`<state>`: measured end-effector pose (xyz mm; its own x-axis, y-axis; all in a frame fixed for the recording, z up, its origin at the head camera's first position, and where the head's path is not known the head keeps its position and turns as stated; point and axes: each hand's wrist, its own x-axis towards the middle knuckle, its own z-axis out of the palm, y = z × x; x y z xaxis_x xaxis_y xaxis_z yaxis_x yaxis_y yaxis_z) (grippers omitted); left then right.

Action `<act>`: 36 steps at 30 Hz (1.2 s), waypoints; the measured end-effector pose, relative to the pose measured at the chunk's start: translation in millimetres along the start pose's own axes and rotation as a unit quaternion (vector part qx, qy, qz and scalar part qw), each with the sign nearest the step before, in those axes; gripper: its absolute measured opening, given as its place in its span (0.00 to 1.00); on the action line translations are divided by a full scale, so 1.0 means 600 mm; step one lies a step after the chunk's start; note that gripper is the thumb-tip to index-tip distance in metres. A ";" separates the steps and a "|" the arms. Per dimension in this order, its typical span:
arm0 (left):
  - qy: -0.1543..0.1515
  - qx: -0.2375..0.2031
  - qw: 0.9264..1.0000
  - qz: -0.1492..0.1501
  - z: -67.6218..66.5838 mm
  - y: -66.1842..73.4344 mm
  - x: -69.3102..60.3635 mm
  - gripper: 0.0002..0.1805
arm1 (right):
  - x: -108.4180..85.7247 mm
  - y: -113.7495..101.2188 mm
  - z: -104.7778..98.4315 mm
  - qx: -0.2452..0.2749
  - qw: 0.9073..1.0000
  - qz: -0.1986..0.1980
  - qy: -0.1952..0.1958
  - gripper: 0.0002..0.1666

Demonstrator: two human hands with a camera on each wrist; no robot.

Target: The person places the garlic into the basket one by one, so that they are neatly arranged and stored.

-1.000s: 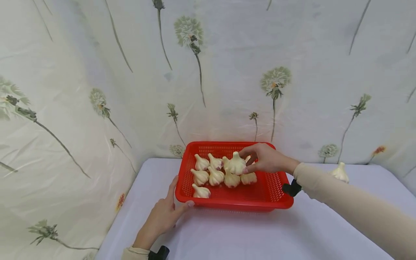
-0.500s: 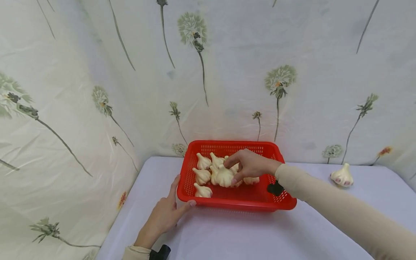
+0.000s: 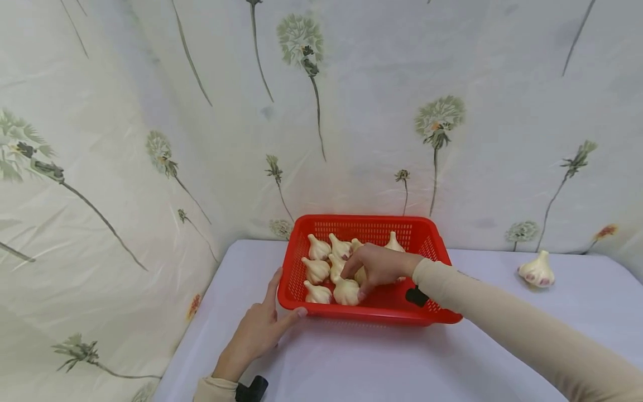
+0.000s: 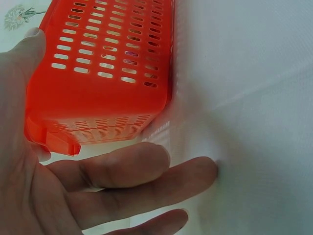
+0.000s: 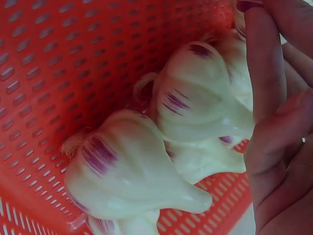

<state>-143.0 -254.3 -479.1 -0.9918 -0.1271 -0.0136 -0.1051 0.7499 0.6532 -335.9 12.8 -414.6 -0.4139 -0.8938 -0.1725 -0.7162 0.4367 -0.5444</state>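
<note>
My right hand [image 3: 379, 265] reaches into the red plastic basket [image 3: 372, 315], its thumb and fingers pinching a garlic bulb [image 3: 345, 292] low near the basket's front wall. More garlic bulbs [image 3: 317, 271] crowd the basket's left half, some stacked, their necks pointing up. In the right wrist view, purple-streaked garlic bulbs [image 5: 129, 166] lie beside the fingers; what the fingertips hold is mostly cut off there. At the basket's front-left corner my left hand [image 3: 258, 329] rests with the thumb on the front rim and the index finger along the left side. Its other fingers extend loosely beneath the rim in the left wrist view.
A single garlic bulb [image 3: 537, 270] lies on the white-covered table [image 3: 382, 368], right of the basket. Behind and to the left hangs a pale curtain [image 3: 361, 111] printed with dandelions. Black straps [image 3: 253, 389] sit at the wrists.
My right hand has carried its garlic bulb left, forward and down, from above the pile to the basket's front part. The left hand has stayed at the corner.
</note>
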 end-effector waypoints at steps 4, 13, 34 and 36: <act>-0.001 -0.001 1.000 -0.002 0.000 0.001 0.002 0.60 | 0.005 0.004 0.006 -0.008 1.000 -0.006 -0.008 0.28; 0.000 0.000 1.000 0.004 -0.001 0.004 0.005 0.59 | 0.015 0.013 0.024 -0.016 0.999 -0.038 -0.006 0.25; 0.007 0.005 1.000 0.009 0.002 -0.001 0.002 0.59 | 0.016 0.005 0.033 -0.006 1.000 -0.022 0.014 0.28; 0.006 0.004 1.000 0.009 0.002 -0.002 0.002 0.59 | 0.016 0.005 0.032 -0.004 1.000 -0.020 0.013 0.28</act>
<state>-144.0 -254.5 -480.7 -0.9925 -0.1217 0.0068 -0.0885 0.7576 0.6467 -331.0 3.3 -433.7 -0.3995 -0.9074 -0.1306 -0.7368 0.4025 -0.5433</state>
